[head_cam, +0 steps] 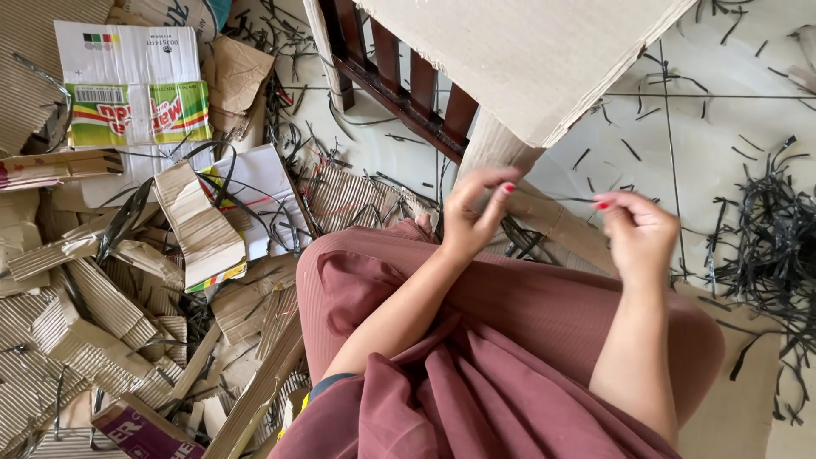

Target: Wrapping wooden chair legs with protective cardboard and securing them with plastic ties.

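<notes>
I am watching both hands working above the lap, close to each other. The left hand (470,212) is pinching its thumb and forefinger tips together on one end of a thin dark strip (568,200), the other fingers curling loosely beneath. The right hand (639,231) is nipping the far end of the same strip between thumb and forefinger, so the strip is running taut and nearly level between the two sets of fingertips. Just beyond the fingers a large cardboard sheet (527,51) is leaning over a dark wooden frame (399,85). Outward of the right fingers a tangle of black strips (769,246) is lying on the tiled floor (705,127). Outward of the left fingers, torn corrugated cardboard (93,314) is piling up.
</notes>
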